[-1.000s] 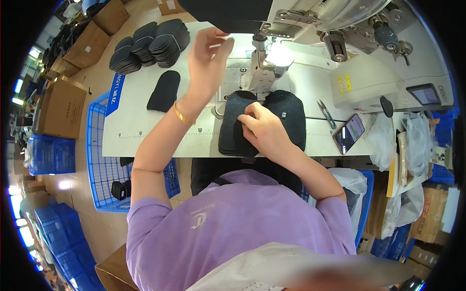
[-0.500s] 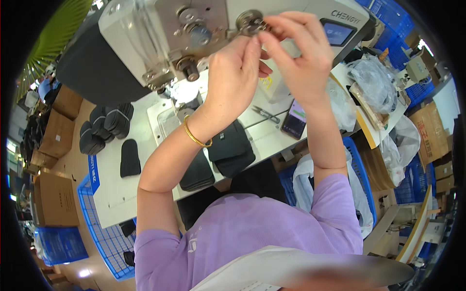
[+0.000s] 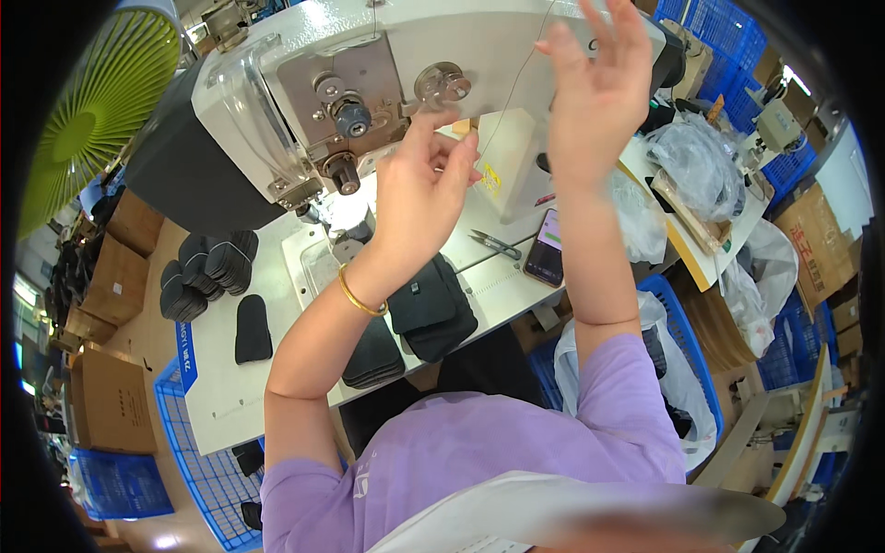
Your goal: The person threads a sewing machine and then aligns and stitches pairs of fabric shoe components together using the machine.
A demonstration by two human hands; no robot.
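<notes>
A thin dark thread (image 3: 506,109) slants up from my left hand (image 3: 417,189) to the top edge, passing close by my right thumb. The fingers of my left hand are pinched on the thread, just below a round metal winder wheel (image 3: 442,86) on the sewing machine's (image 3: 516,37) front. My right hand (image 3: 597,101) is raised in front of the machine arm with its fingers apart; I see nothing held in it. Left of my left hand are the machine's tension knob (image 3: 352,120) and the lit needle area (image 3: 348,207).
Black fabric pouches (image 3: 431,309) lie at the white table's near edge. Thread snips (image 3: 496,244) and a phone (image 3: 548,249) lie to the right. Several bundled black pieces (image 3: 207,274) and one single piece (image 3: 253,329) sit left. Blue baskets (image 3: 198,452) flank the table.
My hands have come apart from the winder wheel. The right hand has risen to the right; the left has dropped slightly. The thread now shows stretched between them and upward.
</notes>
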